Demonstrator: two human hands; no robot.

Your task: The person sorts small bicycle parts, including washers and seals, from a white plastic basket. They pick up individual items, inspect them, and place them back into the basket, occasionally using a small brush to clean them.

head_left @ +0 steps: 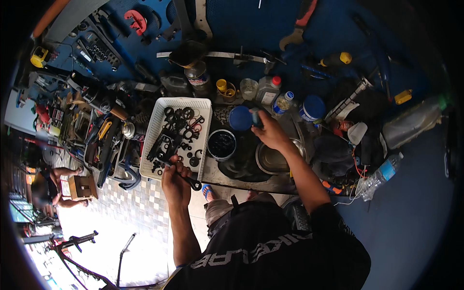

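My left hand (177, 178) is closed round a black bar-like part (194, 184) with a ring-shaped end, over the near edge of a white perforated tray (209, 123). In the tray lie black rings (187, 134), seals and other small parts. To the right stands an open white tub (222, 158) of dark, glossy grease (222, 143). My right hand (271, 130) pinches a short grey-blue piece (255, 116) whose kind I cannot make out. Just left of that piece is a round blue lid (240, 118); whether they touch is unclear.
Behind stand bottles, including a red-capped one (269, 89), and a blue-lidded tub (312, 107). A metal bowl (280, 154) sits beneath my right forearm. A plastic bottle (383, 176) lies at the right. Tools crowd the left bench and blue wall. Another person (47, 186) sits far left.
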